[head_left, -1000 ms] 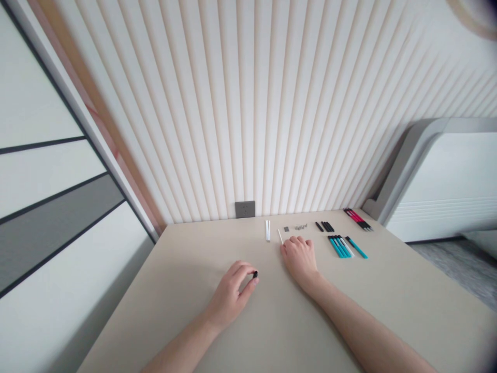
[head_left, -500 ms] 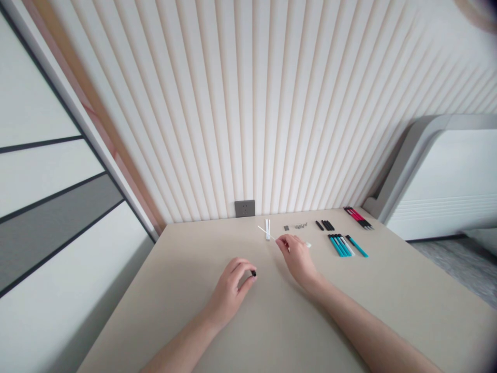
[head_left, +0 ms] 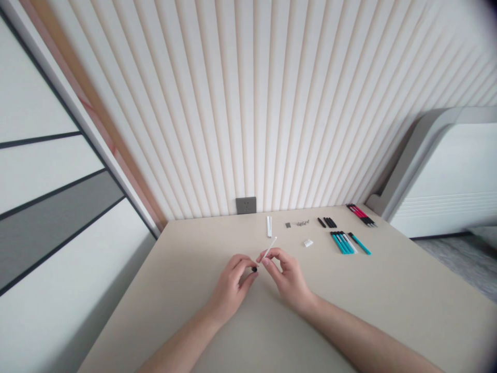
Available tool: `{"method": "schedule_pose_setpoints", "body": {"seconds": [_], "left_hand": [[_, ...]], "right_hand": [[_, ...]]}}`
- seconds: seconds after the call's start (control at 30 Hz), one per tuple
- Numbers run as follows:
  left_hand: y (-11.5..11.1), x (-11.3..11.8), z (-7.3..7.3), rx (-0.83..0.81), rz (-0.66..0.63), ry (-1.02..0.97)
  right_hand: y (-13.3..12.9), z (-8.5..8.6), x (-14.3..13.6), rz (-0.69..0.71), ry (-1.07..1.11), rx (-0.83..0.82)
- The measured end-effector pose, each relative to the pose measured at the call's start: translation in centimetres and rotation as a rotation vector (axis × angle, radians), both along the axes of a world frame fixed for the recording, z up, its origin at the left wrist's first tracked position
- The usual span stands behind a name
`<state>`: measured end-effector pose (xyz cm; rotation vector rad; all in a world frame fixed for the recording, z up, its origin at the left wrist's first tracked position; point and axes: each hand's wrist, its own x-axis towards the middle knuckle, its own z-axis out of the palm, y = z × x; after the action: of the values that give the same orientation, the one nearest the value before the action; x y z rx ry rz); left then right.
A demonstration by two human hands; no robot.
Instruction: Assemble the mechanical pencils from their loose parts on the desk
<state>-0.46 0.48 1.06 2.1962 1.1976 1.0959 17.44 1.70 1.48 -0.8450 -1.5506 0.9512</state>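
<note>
My left hand (head_left: 232, 284) pinches a small black pen part (head_left: 254, 269) between thumb and fingertips; most of that part is hidden. Close beside it, my right hand (head_left: 286, 274) grips a thin white pen refill (head_left: 270, 247) by its lower end, the rest slanting up to the right. The refill's lower tip is near the black part; whether they touch I cannot tell. Beyond the hands lie more white refills (head_left: 269, 227), several small metal springs (head_left: 303, 223) and a little white piece (head_left: 308, 243).
On the right lie teal pen barrels (head_left: 342, 243), one set apart (head_left: 360, 244), short black grips (head_left: 330, 223) and red-and-black pens (head_left: 362, 215). A small grey patch of parts (head_left: 288, 225) sits near the springs. The ribbed wall with a dark socket (head_left: 246, 205) borders the table (head_left: 186, 259).
My right hand has come toward me and left, bringing the refill to the black part; the refill now slants up to the right. My left hand has barely moved.
</note>
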Motion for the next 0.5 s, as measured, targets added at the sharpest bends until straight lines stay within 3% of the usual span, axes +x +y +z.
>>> {"method": "schedule_pose_setpoints", "body": {"seconds": [0.5], "left_hand": [[-0.07, 0.06, 0.31, 0.014, -0.009, -0.022]], "right_hand": [[-0.17, 0.08, 0.01, 0.041, -0.173, 0.185]]}}
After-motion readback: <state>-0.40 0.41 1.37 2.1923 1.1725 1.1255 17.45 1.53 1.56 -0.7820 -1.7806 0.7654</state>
